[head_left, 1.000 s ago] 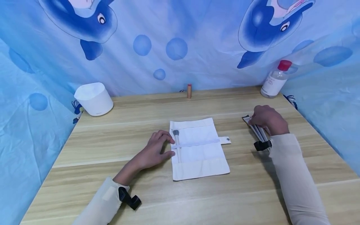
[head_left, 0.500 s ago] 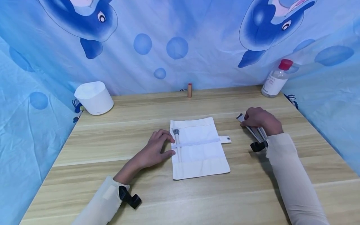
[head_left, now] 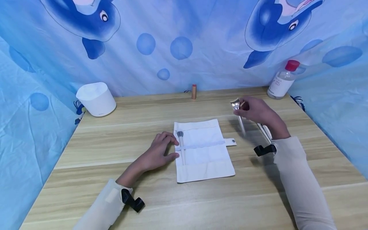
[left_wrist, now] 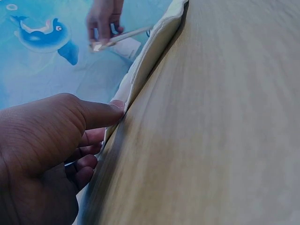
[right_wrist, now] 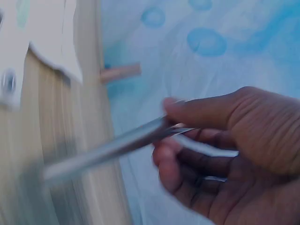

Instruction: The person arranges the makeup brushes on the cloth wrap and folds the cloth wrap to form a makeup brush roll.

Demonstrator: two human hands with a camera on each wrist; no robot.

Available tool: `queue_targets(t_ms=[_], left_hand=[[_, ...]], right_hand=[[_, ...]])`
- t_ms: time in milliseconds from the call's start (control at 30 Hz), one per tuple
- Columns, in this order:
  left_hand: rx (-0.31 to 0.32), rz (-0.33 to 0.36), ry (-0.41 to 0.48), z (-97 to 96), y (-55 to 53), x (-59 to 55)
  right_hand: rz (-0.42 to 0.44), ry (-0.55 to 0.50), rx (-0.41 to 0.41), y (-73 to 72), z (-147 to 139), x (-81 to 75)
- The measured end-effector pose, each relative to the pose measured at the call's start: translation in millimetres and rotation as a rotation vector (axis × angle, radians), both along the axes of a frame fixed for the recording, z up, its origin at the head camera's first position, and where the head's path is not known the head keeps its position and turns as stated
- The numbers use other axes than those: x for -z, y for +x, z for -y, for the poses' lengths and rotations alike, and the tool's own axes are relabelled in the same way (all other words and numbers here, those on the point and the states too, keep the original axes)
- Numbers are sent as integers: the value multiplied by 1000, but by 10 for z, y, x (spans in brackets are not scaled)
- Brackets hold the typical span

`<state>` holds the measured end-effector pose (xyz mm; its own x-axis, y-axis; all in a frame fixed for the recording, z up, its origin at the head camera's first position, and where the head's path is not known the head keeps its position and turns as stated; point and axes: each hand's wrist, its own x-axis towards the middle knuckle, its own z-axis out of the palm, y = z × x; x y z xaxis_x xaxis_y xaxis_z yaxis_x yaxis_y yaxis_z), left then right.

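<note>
A white cloth brush roll (head_left: 205,155) lies unfolded mid-table, with one makeup brush (head_left: 180,135) tucked under its left end of the band. My left hand (head_left: 161,150) rests at the roll's left edge; in the left wrist view its thumb (left_wrist: 101,114) lies on the cloth edge. Above the table, right of the roll, my right hand (head_left: 256,110) pinches another makeup brush (head_left: 241,125) near its shiny upper end, handle hanging down. The right wrist view shows this brush (right_wrist: 103,152) blurred between thumb and fingers. More slim handles (head_left: 265,132) lie under the right wrist, partly hidden.
A white cup-like container (head_left: 97,100) stands at the back left. At the back edge is a small brown tube (head_left: 194,92). A clear bottle with a red cap (head_left: 283,81) stands at the back right. A blue curtain (head_left: 178,73) hangs behind the table.
My right hand has drawn a brush from the bunch, lifted it and moved left and away toward the back. The left hand and the roll stay put.
</note>
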<state>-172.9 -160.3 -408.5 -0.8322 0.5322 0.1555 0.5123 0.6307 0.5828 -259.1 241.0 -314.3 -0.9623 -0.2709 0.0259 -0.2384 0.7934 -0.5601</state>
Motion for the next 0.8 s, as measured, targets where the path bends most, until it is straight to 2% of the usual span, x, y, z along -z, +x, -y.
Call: queue_targets(t_ms=[200,300,400,533,800], left_hand=[[12,-18,14,-4,-20,2],[13,-17,19,-3,-27,8],[12,-9,18,-1,-28,18],[9,-4,10,2,-34,41],[11,-22,10,-6,-33,44]], right_hand=[[-128,-369,-63,48,328,-13],[-137,-534,-117,58,523,40],[-106,-676,-166,89,722,121],[-42,-765,-183,141,962,254],[28,-713,-177,169,1242,517]])
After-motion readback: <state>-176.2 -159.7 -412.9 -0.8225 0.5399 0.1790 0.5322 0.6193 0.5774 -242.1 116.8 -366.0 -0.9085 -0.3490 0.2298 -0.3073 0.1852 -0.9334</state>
